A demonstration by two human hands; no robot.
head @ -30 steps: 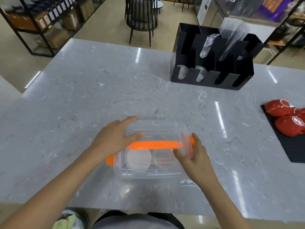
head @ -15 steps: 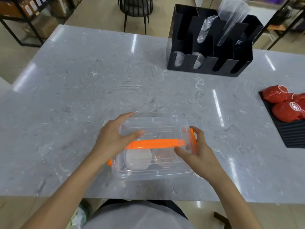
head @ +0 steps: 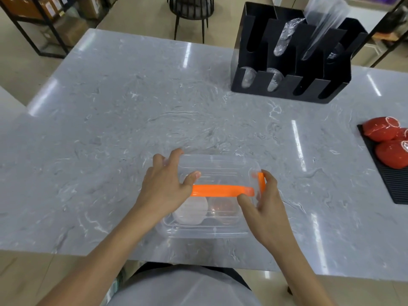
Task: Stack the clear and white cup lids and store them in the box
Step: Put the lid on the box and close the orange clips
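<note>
Head view only. Box (head: 212, 195) sits near the front edge of the counter (head: 110, 129), clear cover on, orange handle (head: 220, 191) lying flat across the top. Inside: white lids (head: 189, 209) on the left, clear lids (head: 224, 209) on the right, side by side, seen through the cover. Looks like both stacks are stored.

Left hand (head: 165, 186): palm on the left end of the cover, fingers spread over the far-left corner, thumb laid on top just behind the handle. Fingers fairly straight, pressing, not wrapped round anything. Right hand (head: 265, 204): fingers curled round the right end of the box at the orange clip (head: 261, 183), thumb tip touching the end of the handle. Reads as a pinch on the clip.

Change vs half a second ago: box and both hands sit in much the same spots, handle flat as before; the frame has shifted, which looks like head motion. The right fingers seem wrapped a bit tighter over the clip, though I can't tell if it has snapped home. Left clip is hidden under the left hand.

Judgement: stacking done, storing done, this is the closing step. Remaining work is latching both clips.

Background: black holder (head: 291, 62) far right with wrapped cups, red cups (head: 388, 140) on a black mat (head: 395, 184) at the right edge. Neither involved.
</note>
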